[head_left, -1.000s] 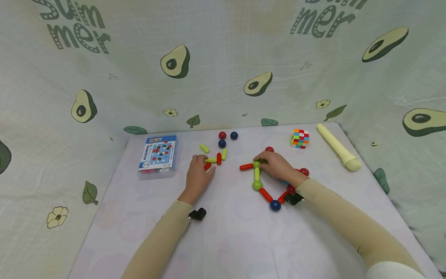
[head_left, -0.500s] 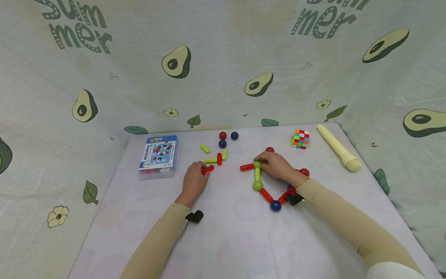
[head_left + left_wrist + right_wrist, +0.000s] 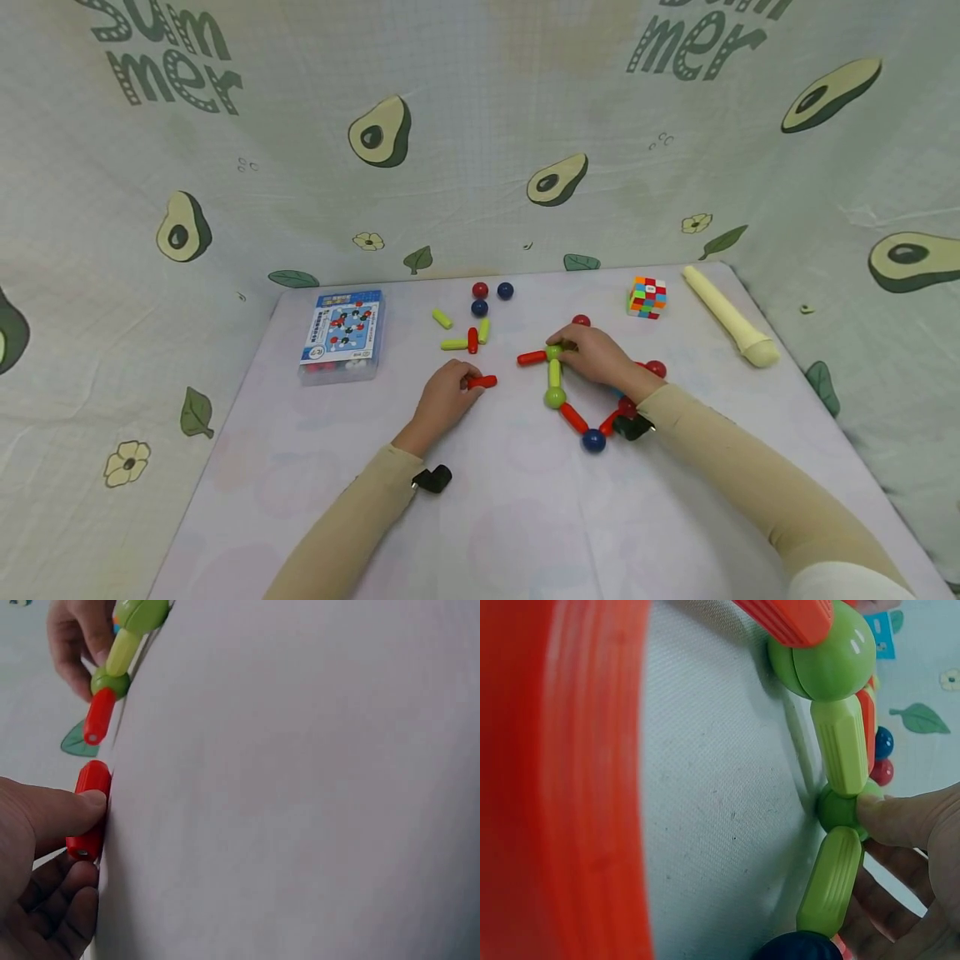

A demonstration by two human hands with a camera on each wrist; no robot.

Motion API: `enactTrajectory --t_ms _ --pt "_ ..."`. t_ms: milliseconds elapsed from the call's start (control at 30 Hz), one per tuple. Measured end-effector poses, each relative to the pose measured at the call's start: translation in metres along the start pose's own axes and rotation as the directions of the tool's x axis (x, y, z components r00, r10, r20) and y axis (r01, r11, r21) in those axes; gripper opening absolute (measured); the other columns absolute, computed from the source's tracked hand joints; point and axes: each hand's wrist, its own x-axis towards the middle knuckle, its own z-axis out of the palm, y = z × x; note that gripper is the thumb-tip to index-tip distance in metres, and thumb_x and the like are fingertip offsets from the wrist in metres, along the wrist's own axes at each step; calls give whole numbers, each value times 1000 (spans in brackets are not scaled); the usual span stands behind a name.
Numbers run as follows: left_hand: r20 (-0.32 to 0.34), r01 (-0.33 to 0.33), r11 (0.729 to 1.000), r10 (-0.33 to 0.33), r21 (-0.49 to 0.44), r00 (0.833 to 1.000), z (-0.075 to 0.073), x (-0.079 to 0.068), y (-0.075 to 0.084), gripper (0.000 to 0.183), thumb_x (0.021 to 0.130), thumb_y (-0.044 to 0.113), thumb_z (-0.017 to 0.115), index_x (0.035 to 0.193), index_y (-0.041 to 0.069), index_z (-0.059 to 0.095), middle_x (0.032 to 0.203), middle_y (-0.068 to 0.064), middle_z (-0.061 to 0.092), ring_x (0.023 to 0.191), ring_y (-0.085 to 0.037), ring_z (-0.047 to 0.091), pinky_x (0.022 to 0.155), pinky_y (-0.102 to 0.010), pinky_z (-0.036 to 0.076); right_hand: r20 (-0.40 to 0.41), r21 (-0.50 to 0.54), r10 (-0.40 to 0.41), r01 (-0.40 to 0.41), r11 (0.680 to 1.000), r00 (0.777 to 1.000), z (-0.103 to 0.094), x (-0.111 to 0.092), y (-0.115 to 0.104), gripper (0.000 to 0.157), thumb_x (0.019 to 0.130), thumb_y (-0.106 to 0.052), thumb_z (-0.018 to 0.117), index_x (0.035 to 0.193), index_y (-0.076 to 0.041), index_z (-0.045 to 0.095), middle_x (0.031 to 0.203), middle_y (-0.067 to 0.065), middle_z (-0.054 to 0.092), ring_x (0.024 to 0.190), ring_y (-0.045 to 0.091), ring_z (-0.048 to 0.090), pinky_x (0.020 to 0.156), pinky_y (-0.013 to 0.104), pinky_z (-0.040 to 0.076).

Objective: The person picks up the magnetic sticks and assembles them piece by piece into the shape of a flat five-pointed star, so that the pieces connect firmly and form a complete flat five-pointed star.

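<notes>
Two hands at work: we see the left hand [image 3: 442, 400] pinching a red plastic rod [image 3: 482, 382], the right hand [image 3: 596, 354] a glossy green plastic ball [image 3: 836, 812].
Leftmost, we find a clear plastic box with a blue-and-white printed top [image 3: 342, 337], red and white pieces [image 3: 324, 367] visible inside; next, the left arm reaches forward, its thumb across the rod near the table [image 3: 480, 517]; then the right arm slants inward, and only its wrist view shows us a lime-green rod [image 3: 830, 881] joining that ball to a dark-blue ball [image 3: 799, 949].
</notes>
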Motion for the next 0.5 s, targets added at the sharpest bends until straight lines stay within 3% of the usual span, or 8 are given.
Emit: enactTrajectory --t_ms 267,500 --pt "88 -91 996 88 23 992 20 -1 27 22 92 24 79 112 18 74 95 7 59 85 -12 53 73 -23 47 -7 -7 -5 5 1000 1000 0 -1 1 29 98 -10 68 126 -11 70 119 7 67 102 25 59 94 44 52" --pt "105 -152 988 152 -7 983 31 2 40 23 92 27 78 114 19 73 94 8 58 83 -10 52 71 -21 46 -9 -2 -3 3 1000 1000 0 -1 1 28 97 -10 69 126 -11 71 119 7 67 102 25 59 94 44 52"
